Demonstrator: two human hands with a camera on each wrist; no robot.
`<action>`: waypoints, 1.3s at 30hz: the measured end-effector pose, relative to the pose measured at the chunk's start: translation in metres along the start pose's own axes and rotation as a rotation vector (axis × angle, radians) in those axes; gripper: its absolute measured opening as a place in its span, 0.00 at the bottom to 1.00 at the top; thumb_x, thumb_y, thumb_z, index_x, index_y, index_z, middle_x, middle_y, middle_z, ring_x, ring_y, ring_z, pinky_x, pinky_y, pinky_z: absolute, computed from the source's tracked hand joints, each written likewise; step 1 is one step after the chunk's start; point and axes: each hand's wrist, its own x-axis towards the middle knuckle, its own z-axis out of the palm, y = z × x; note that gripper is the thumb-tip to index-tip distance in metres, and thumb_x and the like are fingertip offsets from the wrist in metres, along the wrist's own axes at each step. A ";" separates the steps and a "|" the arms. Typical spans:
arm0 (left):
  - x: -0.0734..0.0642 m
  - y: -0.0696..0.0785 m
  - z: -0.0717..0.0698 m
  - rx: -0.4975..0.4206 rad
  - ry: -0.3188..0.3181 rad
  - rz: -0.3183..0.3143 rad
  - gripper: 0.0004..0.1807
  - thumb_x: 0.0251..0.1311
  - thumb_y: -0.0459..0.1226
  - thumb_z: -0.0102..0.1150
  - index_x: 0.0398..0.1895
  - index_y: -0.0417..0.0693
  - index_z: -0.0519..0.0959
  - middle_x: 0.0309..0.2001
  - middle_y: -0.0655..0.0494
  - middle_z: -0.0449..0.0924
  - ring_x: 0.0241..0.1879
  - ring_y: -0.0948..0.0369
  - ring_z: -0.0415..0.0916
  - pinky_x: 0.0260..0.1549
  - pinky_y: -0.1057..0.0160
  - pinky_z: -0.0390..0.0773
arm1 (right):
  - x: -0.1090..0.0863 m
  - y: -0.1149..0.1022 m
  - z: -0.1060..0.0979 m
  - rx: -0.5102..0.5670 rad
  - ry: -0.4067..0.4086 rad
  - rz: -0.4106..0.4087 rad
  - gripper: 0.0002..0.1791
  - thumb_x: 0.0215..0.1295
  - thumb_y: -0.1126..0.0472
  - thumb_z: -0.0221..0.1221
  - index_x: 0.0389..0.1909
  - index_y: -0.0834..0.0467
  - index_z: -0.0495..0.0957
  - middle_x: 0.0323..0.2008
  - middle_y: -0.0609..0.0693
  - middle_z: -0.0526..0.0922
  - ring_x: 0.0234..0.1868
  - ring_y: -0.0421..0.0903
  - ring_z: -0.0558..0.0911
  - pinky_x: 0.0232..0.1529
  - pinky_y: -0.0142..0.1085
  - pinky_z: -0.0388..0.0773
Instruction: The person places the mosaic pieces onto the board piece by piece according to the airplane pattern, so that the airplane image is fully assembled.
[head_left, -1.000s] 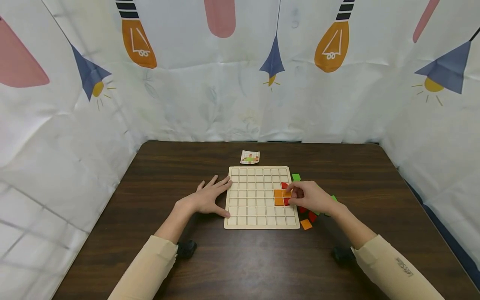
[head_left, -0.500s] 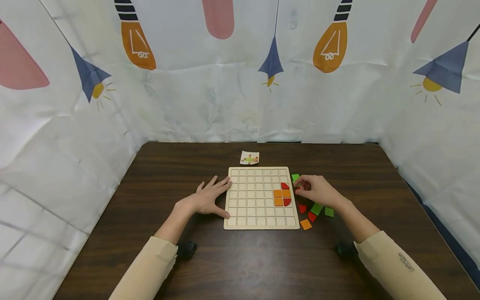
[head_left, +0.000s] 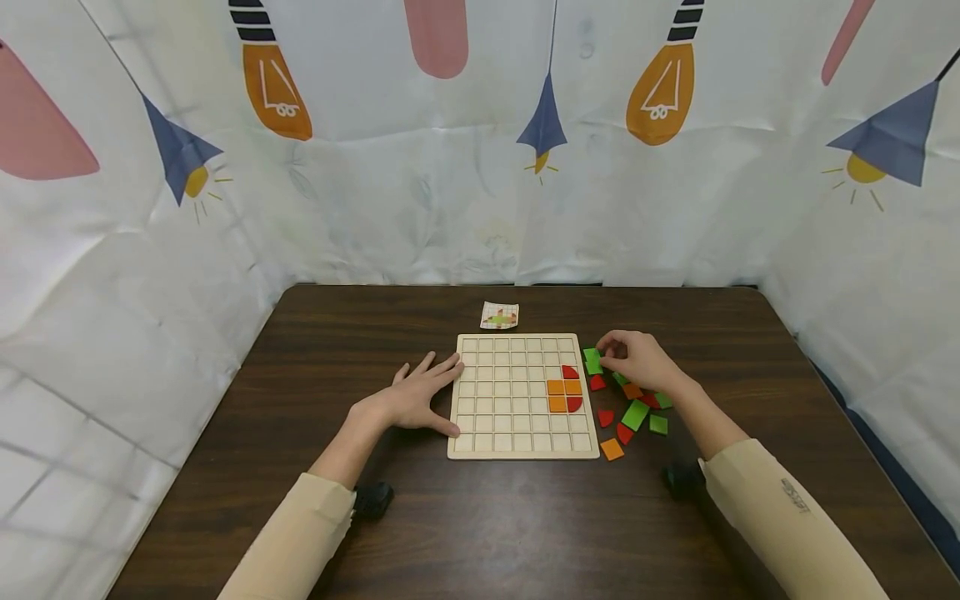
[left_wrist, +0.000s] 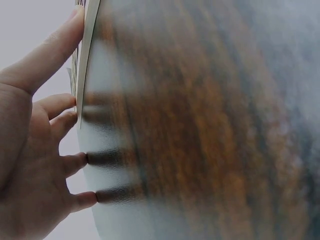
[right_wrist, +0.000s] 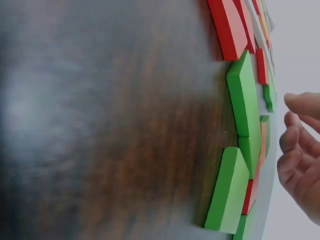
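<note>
My left hand (head_left: pixel 412 398) rests spread along the left edge of a pale wooden grid board (head_left: pixel 502 415), its thumb and fingers touching the rim. On the board's right side sit orange square tiles (head_left: pixel 557 403) with red rounded tiles (head_left: pixel 570 372) above and below. My right hand (head_left: pixel 637 357) hovers just off the board's right edge, fingers loosely bent and thumb apart from the index finger. Its fingertips are right beside a green tile (head_left: pixel 592 361). In the right wrist view, nothing shows between the fingers of this hand (right_wrist: pixel 302 155).
Loose tiles lie right of the board, among them a green tile (head_left: pixel 635 415), a red tile (head_left: pixel 605 417) and an orange tile (head_left: pixel 612 449). A small card (head_left: pixel 499 315) with a coloured grid picture lies behind the board. White printed cloth (head_left: pixel 480 208) surrounds the dark wooden table (head_left: pixel 480 517).
My right hand has left the tiles on the board and moved right, then farther back beside the green tile, uncovering more loose tiles. The left hand stays at the board's edge.
</note>
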 end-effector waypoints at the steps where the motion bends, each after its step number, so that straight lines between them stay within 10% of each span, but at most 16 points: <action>1: 0.000 0.000 0.000 -0.002 0.000 0.000 0.62 0.55 0.62 0.72 0.85 0.51 0.48 0.84 0.51 0.37 0.80 0.40 0.28 0.69 0.28 0.33 | 0.002 0.001 -0.001 -0.004 0.004 0.004 0.09 0.70 0.66 0.65 0.48 0.62 0.83 0.32 0.49 0.79 0.29 0.47 0.76 0.29 0.38 0.74; 39: 0.000 0.000 0.001 0.006 -0.013 -0.019 0.62 0.55 0.63 0.72 0.85 0.53 0.47 0.84 0.53 0.36 0.80 0.42 0.27 0.70 0.29 0.32 | 0.013 0.019 -0.002 -0.066 0.048 0.064 0.11 0.72 0.64 0.63 0.50 0.65 0.83 0.30 0.50 0.78 0.25 0.47 0.72 0.28 0.40 0.69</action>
